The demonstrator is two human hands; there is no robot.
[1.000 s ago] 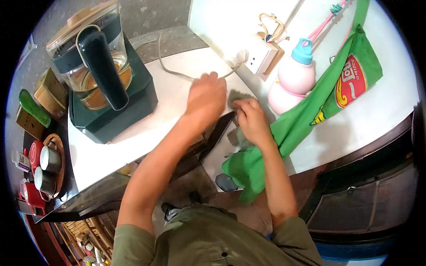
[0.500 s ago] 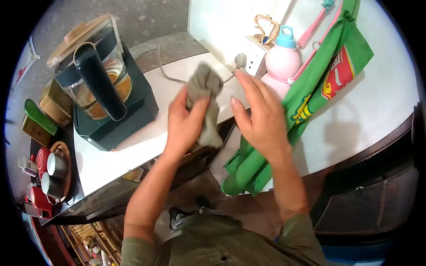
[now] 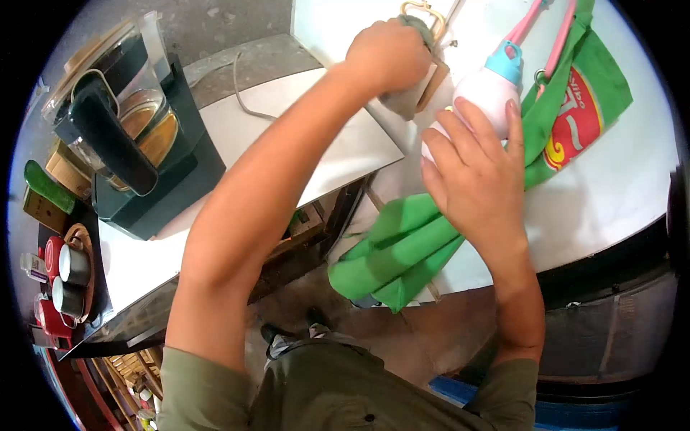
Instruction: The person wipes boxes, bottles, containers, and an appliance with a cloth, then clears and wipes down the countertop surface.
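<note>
A grey-green cloth (image 3: 404, 99) is bunched in my left hand (image 3: 392, 57), which grips it against the wall socket box (image 3: 431, 90). My right hand (image 3: 478, 172) has its fingers spread over the pink bottle (image 3: 489, 97) with a blue cap, touching its front. A green bag (image 3: 395, 251) with a red logo hangs beside and below the bottle. Part of the bottle is hidden behind my right fingers.
A glass pitcher (image 3: 154, 129) with a dark handle stands on a dark green base (image 3: 180, 179) at the left. A cord (image 3: 241, 90) lies on the white counter (image 3: 338, 161). Metal and red cups (image 3: 74, 263) sit on a round wooden tray at the far left.
My left hand has moved up and right with the cloth, from the counter to the socket box. My right hand has moved right onto the pink bottle. The green bag has shifted.
</note>
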